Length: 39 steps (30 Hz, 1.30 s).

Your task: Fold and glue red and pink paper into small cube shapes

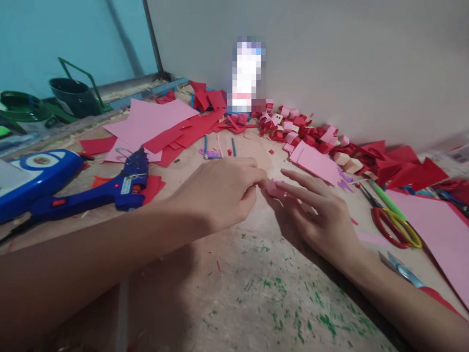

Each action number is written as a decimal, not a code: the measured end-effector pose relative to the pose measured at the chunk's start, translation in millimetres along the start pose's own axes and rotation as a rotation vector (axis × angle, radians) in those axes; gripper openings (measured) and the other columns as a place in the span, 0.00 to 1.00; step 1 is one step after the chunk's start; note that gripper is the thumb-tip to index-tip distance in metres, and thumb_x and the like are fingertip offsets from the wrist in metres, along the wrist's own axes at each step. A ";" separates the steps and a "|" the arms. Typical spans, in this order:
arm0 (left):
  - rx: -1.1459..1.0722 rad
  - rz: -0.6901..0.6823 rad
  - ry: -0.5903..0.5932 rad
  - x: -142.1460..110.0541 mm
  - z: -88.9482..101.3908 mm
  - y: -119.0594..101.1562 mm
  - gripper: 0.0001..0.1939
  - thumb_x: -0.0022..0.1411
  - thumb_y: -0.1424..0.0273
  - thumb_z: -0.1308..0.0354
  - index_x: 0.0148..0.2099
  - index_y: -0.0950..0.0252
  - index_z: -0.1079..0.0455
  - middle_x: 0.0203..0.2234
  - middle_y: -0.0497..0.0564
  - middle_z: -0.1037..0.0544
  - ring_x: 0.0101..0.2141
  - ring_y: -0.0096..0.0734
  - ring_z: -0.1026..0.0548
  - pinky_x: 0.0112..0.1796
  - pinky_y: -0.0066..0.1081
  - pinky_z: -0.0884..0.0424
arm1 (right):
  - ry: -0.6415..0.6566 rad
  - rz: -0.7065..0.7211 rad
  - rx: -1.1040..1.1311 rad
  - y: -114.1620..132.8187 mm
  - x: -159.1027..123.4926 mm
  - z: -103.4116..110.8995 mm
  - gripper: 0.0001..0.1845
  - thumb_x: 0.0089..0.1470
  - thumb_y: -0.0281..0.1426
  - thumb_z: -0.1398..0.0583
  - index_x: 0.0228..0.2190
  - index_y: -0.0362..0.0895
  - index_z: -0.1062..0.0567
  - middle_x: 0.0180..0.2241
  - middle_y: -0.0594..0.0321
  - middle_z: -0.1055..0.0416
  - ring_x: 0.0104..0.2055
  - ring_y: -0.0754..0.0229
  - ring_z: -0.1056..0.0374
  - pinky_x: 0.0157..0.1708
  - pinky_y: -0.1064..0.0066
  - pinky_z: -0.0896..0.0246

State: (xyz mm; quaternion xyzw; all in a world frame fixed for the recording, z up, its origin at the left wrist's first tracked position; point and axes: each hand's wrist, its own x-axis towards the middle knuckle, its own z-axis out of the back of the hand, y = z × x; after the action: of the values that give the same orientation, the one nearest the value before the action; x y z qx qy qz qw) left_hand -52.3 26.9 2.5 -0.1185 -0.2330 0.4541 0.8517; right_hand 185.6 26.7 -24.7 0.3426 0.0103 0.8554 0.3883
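Observation:
A small folded pink paper piece (pixel 275 188) is low over the middle of the wooden table (pixel 220 303), between my two hands. My right hand (pixel 322 210) has the piece at its fingertips, with its index finger raised; its thumb is hidden. From the other side comes my left hand (pixel 230 190), its fingers curled and pressed together, the tips right by the piece. What they pinch, if anything, is hidden. Beyond the right hand lies a stack of pink paper squares (pixel 315 164).
On the left are a blue glue gun (pixel 120 188) and a blue-white device (pixel 40 166). Pink and red paper (pixel 157 117) lies behind. Folded pieces (pixel 293 124) are heaped along the wall. Red-yellow scissors (pixel 395 227), other scissors (pixel 403 269) and pink sheets (pixel 436 225) lie right. A blurred bright screen (pixel 247 73) stands behind.

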 end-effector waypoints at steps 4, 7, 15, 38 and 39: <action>0.008 -0.015 -0.030 0.0 0.1 -0.2 0.16 0.66 0.78 0.48 0.45 0.63 0.19 0.42 0.51 0.17 0.41 0.38 0.20 0.42 0.36 0.30 | 0.001 0.000 -0.009 0.2 -0.2 -0.7 0.16 0.65 0.26 0.41 0.50 0.43 0.18 0.59 0.45 0.24 0.60 0.43 0.26 0.56 0.44 0.28; 0.001 0.006 -0.035 0.1 1.7 -1.6 0.16 0.66 0.78 0.48 0.44 0.62 0.19 0.43 0.51 0.17 0.41 0.38 0.21 0.42 0.37 0.30 | 0.009 -0.005 -0.015 -0.3 -0.6 -1.2 0.16 0.65 0.26 0.41 0.50 0.44 0.18 0.61 0.46 0.25 0.61 0.43 0.27 0.56 0.45 0.29; 0.010 0.011 -0.057 0.9 2.0 -1.1 0.16 0.65 0.78 0.48 0.45 0.61 0.18 0.40 0.52 0.15 0.41 0.41 0.19 0.42 0.39 0.30 | 0.025 0.018 -0.051 -1.1 0.1 -2.1 0.16 0.63 0.26 0.40 0.50 0.43 0.18 0.62 0.45 0.26 0.62 0.40 0.28 0.58 0.43 0.30; 0.019 -0.017 -0.086 0.5 -0.6 0.6 0.17 0.63 0.78 0.49 0.42 0.61 0.19 0.40 0.51 0.16 0.41 0.42 0.20 0.41 0.38 0.30 | 0.043 -0.017 -0.060 -2.2 1.0 -1.6 0.18 0.62 0.26 0.41 0.50 0.47 0.18 0.65 0.48 0.29 0.63 0.39 0.29 0.59 0.39 0.32; 0.018 -0.009 -0.078 0.5 -0.7 0.5 0.17 0.63 0.78 0.49 0.42 0.61 0.19 0.40 0.51 0.16 0.41 0.42 0.19 0.41 0.38 0.30 | 0.046 -0.020 -0.062 -2.1 0.9 -1.7 0.18 0.62 0.26 0.41 0.51 0.48 0.19 0.65 0.49 0.29 0.64 0.39 0.30 0.60 0.39 0.32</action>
State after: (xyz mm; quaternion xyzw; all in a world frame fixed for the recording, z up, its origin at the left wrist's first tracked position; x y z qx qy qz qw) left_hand -52.1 27.6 1.9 -0.0920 -0.2626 0.4567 0.8450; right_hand 185.5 29.2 -26.1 0.3108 -0.0037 0.8590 0.4069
